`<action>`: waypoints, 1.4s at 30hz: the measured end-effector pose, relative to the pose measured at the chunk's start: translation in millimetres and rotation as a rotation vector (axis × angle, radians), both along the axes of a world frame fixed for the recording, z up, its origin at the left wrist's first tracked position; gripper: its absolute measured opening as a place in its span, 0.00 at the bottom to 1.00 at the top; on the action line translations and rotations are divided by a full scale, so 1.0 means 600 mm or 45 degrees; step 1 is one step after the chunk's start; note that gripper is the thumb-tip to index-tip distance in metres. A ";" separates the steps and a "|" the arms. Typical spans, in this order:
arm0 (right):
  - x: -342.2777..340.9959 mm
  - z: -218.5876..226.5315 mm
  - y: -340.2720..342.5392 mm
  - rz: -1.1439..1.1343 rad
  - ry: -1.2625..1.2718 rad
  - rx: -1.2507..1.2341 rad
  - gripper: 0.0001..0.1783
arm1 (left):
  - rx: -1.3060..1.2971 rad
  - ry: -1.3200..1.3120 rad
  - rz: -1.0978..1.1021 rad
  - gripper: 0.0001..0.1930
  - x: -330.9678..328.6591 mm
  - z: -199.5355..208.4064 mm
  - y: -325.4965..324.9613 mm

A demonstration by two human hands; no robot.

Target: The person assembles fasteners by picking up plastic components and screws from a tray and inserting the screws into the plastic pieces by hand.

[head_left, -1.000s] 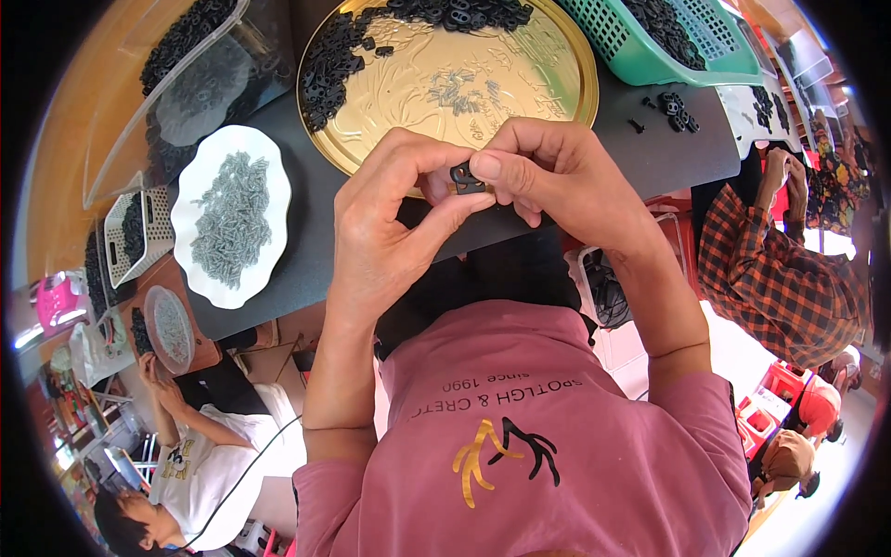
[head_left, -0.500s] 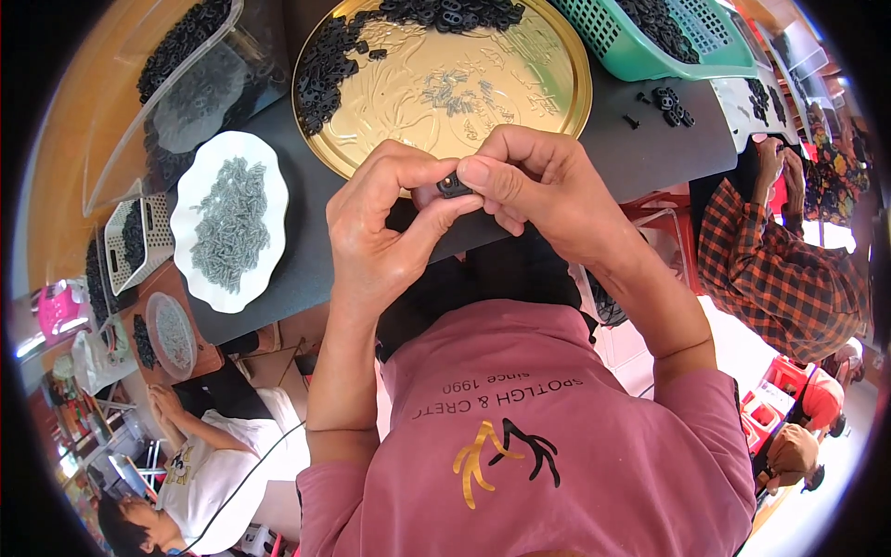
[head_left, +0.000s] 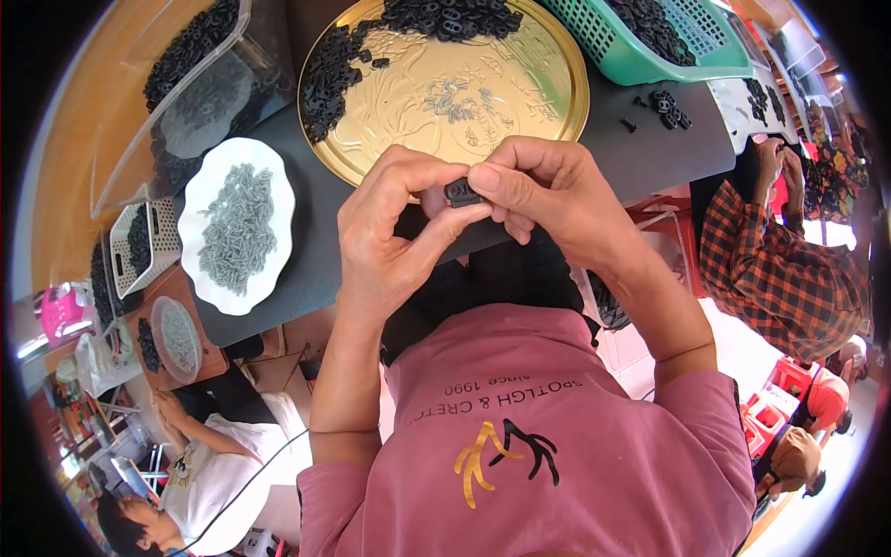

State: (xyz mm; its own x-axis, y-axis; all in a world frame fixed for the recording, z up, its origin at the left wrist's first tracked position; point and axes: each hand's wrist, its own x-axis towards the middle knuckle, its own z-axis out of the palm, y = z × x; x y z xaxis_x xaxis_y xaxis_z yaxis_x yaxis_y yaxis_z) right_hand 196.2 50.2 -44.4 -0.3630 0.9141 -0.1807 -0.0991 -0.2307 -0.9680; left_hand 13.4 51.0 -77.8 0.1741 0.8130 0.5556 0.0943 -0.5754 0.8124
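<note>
Over the near rim of a round gold tray (head_left: 394,125), both hands meet at a small black two-holed cord lock (head_left: 461,193). My left hand (head_left: 385,223) pinches it from the left between thumb and fingers. From the right, my right hand (head_left: 571,200) presses thumb and index finger on its end; the other fingers curl below. Whether a spring is inside the lock is hidden. Black plastic pieces (head_left: 450,20) are heaped along the tray's far and left sides, and small metal springs (head_left: 455,99) lie scattered in its middle.
At left, a scalloped white plate (head_left: 284,209) holds many springs (head_left: 237,227). Beyond it stand a clear bin (head_left: 116,176) of black parts and a white basket (head_left: 148,265). A green basket (head_left: 613,56) and loose black parts (head_left: 670,110) lie right. Co-workers sit on both sides.
Both hands have shifted slightly right and toward me, still pinching the cord lock. Its two-holed face now shows more plainly. The tray and plate sit slightly differently in the picture.
</note>
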 end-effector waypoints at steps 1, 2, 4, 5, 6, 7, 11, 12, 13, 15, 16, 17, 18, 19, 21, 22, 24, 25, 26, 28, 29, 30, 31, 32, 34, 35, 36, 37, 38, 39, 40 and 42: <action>0.001 0.003 -0.002 -0.008 -0.017 0.007 0.17 | -0.021 -0.028 -0.018 0.15 0.000 -0.001 0.000; 0.003 0.005 -0.003 -0.010 -0.018 0.009 0.17 | -0.020 -0.028 -0.020 0.15 0.000 0.000 0.001; 0.004 0.008 -0.003 0.027 -0.014 -0.004 0.16 | -0.029 -0.036 -0.029 0.15 -0.004 0.003 0.002; 0.003 0.013 -0.004 0.028 -0.014 -0.004 0.16 | -0.029 -0.036 -0.028 0.15 -0.007 0.001 0.003; 0.002 0.018 -0.004 0.042 -0.024 -0.017 0.16 | -0.027 -0.032 -0.019 0.15 -0.009 -0.002 0.005; 0.001 0.021 -0.004 0.057 -0.035 -0.029 0.15 | -0.024 -0.029 -0.009 0.15 -0.010 -0.003 0.007; 0.003 0.018 0.000 0.077 -0.059 0.014 0.14 | -0.112 -0.112 -0.041 0.15 -0.008 -0.002 0.004; 0.003 0.018 0.000 0.075 -0.075 0.009 0.14 | -0.091 -0.073 -0.048 0.15 -0.010 -0.003 0.005; 0.003 0.018 0.001 0.074 -0.092 0.007 0.14 | -0.067 -0.034 -0.053 0.15 -0.011 -0.004 0.008; 0.006 0.023 0.002 0.049 -0.130 0.026 0.14 | -0.053 -0.022 -0.050 0.15 -0.007 0.002 0.005; 0.008 0.027 0.004 0.028 -0.164 0.037 0.13 | -0.047 -0.006 -0.043 0.16 -0.007 0.005 0.004; 0.014 0.036 0.010 0.033 -0.168 0.050 0.13 | -0.034 -0.010 -0.037 0.16 -0.008 0.007 0.004; 0.025 0.051 0.018 -0.086 -0.280 0.172 0.11 | -0.042 0.021 -0.040 0.16 -0.010 0.007 0.004; 0.039 0.064 0.026 -0.208 -0.392 0.292 0.10 | -0.052 0.051 -0.045 0.16 -0.011 0.005 0.004; 0.076 0.085 0.059 -0.383 -0.537 0.603 0.08 | -0.051 0.055 -0.023 0.15 -0.017 0.005 0.002; 0.096 0.100 0.077 -0.490 -0.617 0.707 0.08 | -0.080 0.035 -0.020 0.14 -0.019 0.003 0.002; 0.160 0.119 0.124 -0.654 -0.809 0.862 0.11 | -0.104 0.008 -0.021 0.14 -0.017 -0.001 0.003; 0.194 0.128 0.149 -0.707 -0.918 0.918 0.14 | -0.155 -0.011 -0.018 0.13 -0.015 0.002 0.002; 0.209 0.132 0.167 -0.703 -0.919 0.927 0.14 | -0.208 -0.029 -0.009 0.12 -0.014 0.002 0.002; 0.220 0.140 0.193 -0.897 -1.194 1.125 0.15 | -0.138 0.015 0.083 0.12 -0.012 0.002 0.003; 0.215 0.136 0.196 -0.892 -1.194 1.134 0.15 | -0.074 0.065 0.170 0.12 -0.013 0.002 0.005; 0.206 0.127 0.198 -0.804 -1.048 1.201 0.14 | -0.071 0.060 0.176 0.12 -0.014 0.000 0.009; 0.193 0.121 0.196 -0.715 -0.902 1.260 0.14 | -0.039 0.050 0.210 0.12 -0.015 -0.003 0.012; 0.148 0.121 0.173 -0.684 -1.017 1.150 0.12 | -0.011 0.041 0.247 0.12 -0.017 -0.007 0.014; 0.096 0.087 0.175 -0.474 -1.001 1.423 0.08 | -0.061 -0.018 0.237 0.12 -0.019 -0.006 0.013; 0.067 0.072 0.173 -0.348 -1.003 1.375 0.08 | -0.114 -0.076 0.229 0.11 -0.023 -0.006 0.011; 0.038 0.060 0.170 -0.224 -1.004 1.327 0.07 | -0.115 -0.076 0.234 0.11 -0.027 -0.007 0.012; 0.015 0.050 0.168 -0.156 -1.035 1.264 0.07 | -0.153 -0.162 0.221 0.11 -0.028 -0.007 0.013; 0.001 0.030 0.176 -0.114 -1.075 1.320 0.08 | -0.192 -0.245 0.207 0.10 -0.028 -0.008 0.015; -0.011 0.012 0.186 -0.118 -1.079 1.318 0.08 | -0.192 -0.246 0.202 0.10 -0.028 -0.007 0.016; -0.025 -0.004 0.197 -0.050 -1.080 1.313 0.08 | -0.256 -0.319 0.182 0.10 -0.030 -0.006 0.016; -0.051 -0.019 0.214 0.023 -1.075 1.310 0.08 | -0.319 -0.392 0.170 0.10 -0.033 -0.008 0.016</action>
State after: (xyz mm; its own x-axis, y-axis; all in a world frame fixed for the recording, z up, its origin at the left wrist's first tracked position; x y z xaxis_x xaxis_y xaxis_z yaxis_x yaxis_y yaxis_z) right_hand 165.9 178.6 -55.7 -0.4955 0.7653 0.4109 0.6093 0.6434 -0.4634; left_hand -6.6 60.7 -82.5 -0.0854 0.9338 0.3474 -0.1144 -0.3556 0.9276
